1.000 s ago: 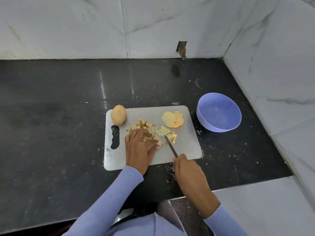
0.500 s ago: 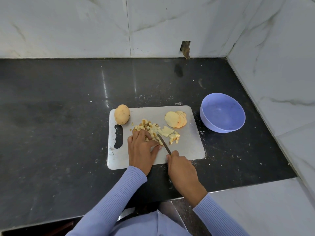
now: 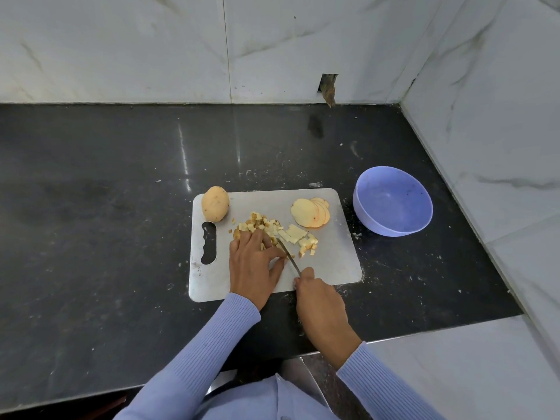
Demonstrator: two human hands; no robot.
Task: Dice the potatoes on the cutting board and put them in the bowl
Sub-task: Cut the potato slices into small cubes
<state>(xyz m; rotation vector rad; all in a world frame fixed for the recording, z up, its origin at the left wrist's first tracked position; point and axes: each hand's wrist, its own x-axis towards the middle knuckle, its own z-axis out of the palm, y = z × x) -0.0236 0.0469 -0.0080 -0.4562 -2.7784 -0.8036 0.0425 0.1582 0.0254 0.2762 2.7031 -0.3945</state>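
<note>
A grey cutting board [image 3: 333,262] lies on the black counter. At the board's far left corner sits a whole potato [image 3: 215,203]. A fan of potato slices [image 3: 310,213] lies at its far right. Diced potato pieces [image 3: 274,230] are heaped in the middle. My left hand [image 3: 254,266] presses down on potato strips at the heap's near side. My right hand [image 3: 319,301] grips the handle of a knife [image 3: 288,256], whose blade lies right beside the left fingers among the pieces. An empty lilac bowl [image 3: 392,201] stands right of the board.
White marble walls close the counter at the back and on the right, just behind the bowl. The black counter [image 3: 106,222] stretches bare to the left. Its front edge runs below my forearms, with white crumbs scattered near the board.
My right hand with the knife has shifted left toward my left hand, bringing the blade against the fingers. The left hand stays on the potato pieces.
</note>
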